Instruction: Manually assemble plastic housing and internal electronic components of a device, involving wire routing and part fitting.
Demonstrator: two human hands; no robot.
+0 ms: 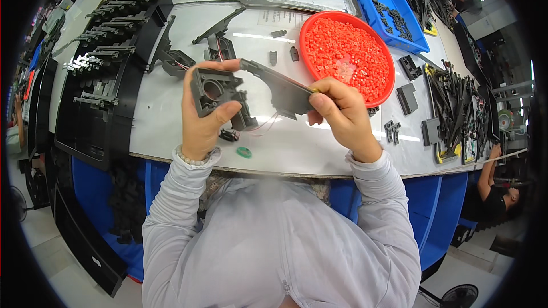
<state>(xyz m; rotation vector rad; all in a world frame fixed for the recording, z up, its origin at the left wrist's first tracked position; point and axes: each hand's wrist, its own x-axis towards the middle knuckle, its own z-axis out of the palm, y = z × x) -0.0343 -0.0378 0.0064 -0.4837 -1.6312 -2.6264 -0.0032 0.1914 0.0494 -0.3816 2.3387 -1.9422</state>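
Note:
My left hand (201,111) is closed around a dark grey plastic housing (216,92) with a round opening, held upright above the table. In my right hand (342,115), pinched between thumb and fingers, is a long flat grey plastic piece (279,90) with a curved edge. Its far end reaches close to the top of the housing; whether the two touch I cannot tell. Thin wires and a small dark connector (229,135) lie below the housing. A green ring (244,152) rests on the table near my left wrist.
A red bowl of small red parts (348,51) stands at the back right, beside a blue tray (419,44). Black bins with grey assemblies (108,80) are at the left. Dark plastic parts (456,108) lie heaped at the right. Other grey assemblies (174,60) lie behind my left hand.

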